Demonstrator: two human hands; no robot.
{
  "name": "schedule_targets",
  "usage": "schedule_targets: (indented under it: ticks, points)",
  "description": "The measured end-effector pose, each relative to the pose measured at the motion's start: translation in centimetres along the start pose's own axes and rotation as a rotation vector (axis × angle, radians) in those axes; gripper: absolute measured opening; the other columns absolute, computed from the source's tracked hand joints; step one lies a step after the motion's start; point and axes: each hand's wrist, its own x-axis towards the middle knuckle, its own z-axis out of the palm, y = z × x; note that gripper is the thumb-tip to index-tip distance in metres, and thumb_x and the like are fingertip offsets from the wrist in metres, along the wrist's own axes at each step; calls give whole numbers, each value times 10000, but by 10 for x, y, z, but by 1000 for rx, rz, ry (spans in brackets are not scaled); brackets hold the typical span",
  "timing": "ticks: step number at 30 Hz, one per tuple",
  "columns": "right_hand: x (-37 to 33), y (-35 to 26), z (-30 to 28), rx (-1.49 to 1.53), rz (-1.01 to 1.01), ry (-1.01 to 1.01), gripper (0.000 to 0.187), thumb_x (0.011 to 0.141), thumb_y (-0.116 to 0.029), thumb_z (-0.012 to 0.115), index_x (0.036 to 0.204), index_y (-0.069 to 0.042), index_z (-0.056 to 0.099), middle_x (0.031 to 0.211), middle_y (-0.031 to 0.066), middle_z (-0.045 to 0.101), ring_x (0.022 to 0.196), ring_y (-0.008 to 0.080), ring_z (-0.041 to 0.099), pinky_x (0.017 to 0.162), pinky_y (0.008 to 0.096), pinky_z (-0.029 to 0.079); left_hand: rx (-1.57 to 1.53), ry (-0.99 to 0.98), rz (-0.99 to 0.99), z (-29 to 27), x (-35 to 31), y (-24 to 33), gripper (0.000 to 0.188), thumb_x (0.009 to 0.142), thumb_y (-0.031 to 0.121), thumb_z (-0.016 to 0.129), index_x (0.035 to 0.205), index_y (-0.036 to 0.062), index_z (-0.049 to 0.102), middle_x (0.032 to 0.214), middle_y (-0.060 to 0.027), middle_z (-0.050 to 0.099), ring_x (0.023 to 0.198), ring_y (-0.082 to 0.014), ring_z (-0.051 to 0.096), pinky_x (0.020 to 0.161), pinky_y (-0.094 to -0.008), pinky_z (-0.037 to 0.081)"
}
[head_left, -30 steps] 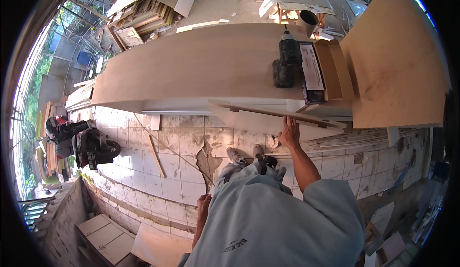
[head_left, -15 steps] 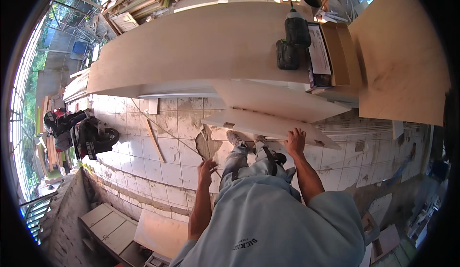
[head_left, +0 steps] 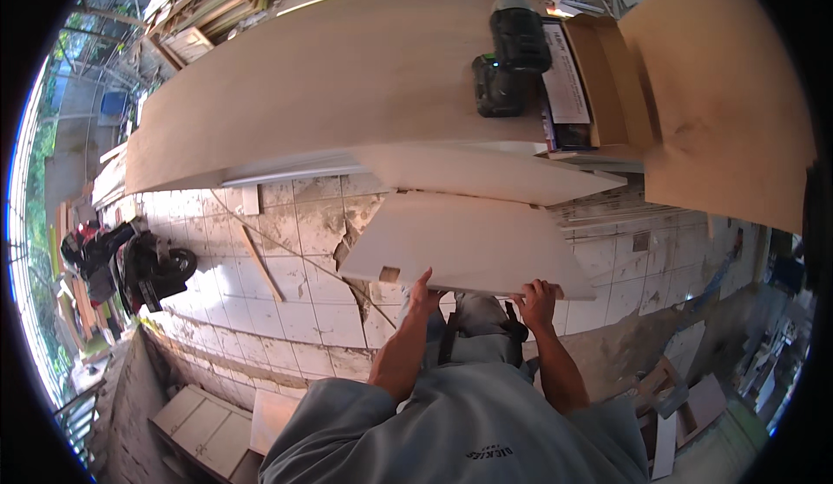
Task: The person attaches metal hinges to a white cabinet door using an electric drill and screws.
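Note:
A white board (head_left: 468, 241), with a small cut-out near its left corner, tilts toward me in front of my waist. My left hand (head_left: 423, 293) grips its near edge, the thumb lying on top. Further right along that same edge, the fingers of my right hand (head_left: 536, 300) curl over the board. The board's far edge meets a second white panel (head_left: 486, 176) below the workbench; whether the two are joined cannot be made out. Above them lies the large tan wooden worktop (head_left: 330, 67).
A black cordless drill (head_left: 518, 41) stands on the worktop beside an open cardboard box (head_left: 612, 85). At right rises a brown wood sheet (head_left: 720, 111). A motorcycle (head_left: 147, 267) stands at left on the tiled floor (head_left: 317, 310), near a thin wooden strip (head_left: 258, 263). Behind me is a pale cabinet (head_left: 201, 428).
The white board's near edge has swung toward me, so more of its face shows. My left hand, free before, has come onto that edge. My right hand has stayed on it.

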Motion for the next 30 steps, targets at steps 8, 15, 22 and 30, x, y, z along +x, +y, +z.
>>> schedule_targets:
  ticks: [8,15,22,30]
  points:
    - [-8,63,-14,254,351,253,209,853,-228,722,901,-32,667,928,143,643,912,356,607,797,460,496,58,123,172,-8,-6,-5,552,819,18,670,1317,-24,437,1232,-212,530,1170,-432,561,950,-606,529]
    - [6,176,-79,95,508,27,371,931,-393,633,959,-26,679,981,160,694,950,368,645,809,476,507,148,152,232,37,-134,27,476,809,10,658,1245,-32,472,1163,-196,537,1109,-401,591,919,-590,554]
    - [71,118,-35,442,666,-834,757,903,-660,593,1336,-39,600,1153,177,666,994,282,677,765,452,556,96,221,559,-5,-295,59,437,799,16,676,1205,-3,516,1099,-140,572,999,-322,642,801,-535,610]
    - [115,-6,173,684,312,-848,662,871,-525,680,1245,21,652,1104,134,710,1017,237,666,851,392,537,-82,372,812,-120,-417,58,437,773,-9,703,1179,47,553,1033,-67,581,911,-219,635,752,-405,603]
